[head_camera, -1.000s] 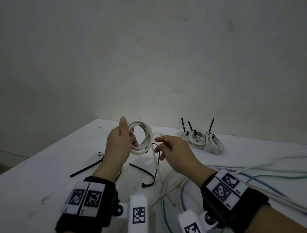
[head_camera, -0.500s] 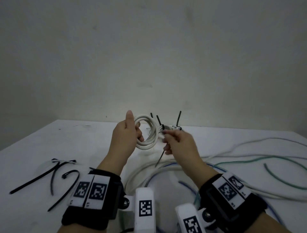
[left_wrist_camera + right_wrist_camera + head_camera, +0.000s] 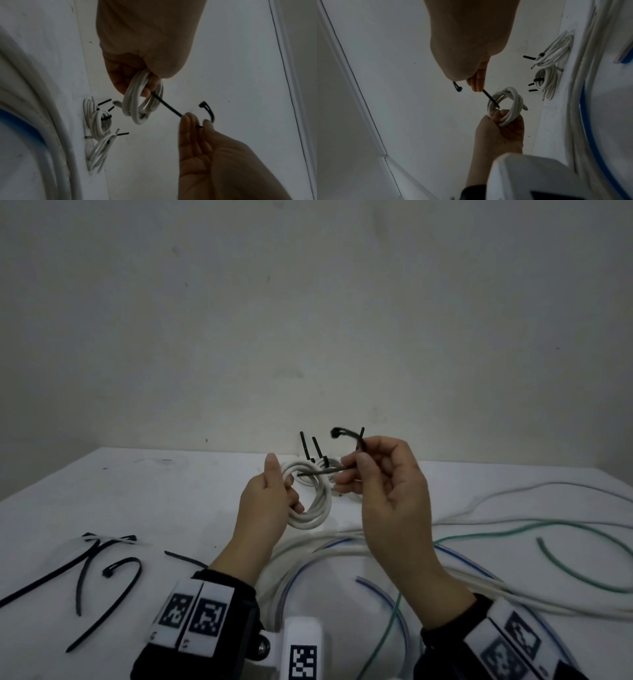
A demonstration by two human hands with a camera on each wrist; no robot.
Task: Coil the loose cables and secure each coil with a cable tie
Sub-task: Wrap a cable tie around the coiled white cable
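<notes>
Both hands hold cable and tie above the bench point(image 3: 137, 494).
Left hand point(image 3: 265, 508), fingers curled, grips the white coil point(image 3: 317, 508); right hand point(image 3: 387, 491) pinches the black cable tie point(image 3: 352, 440), its tip passing through the coil.

No readable text, brand or number found; only square coded markers point(image 3: 191, 615) borne on wristbands point(image 3: 236, 587).

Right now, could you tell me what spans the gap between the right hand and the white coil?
Only the black tie that the right hand pinches, its tip inside the coil; left wrist view.
</notes>
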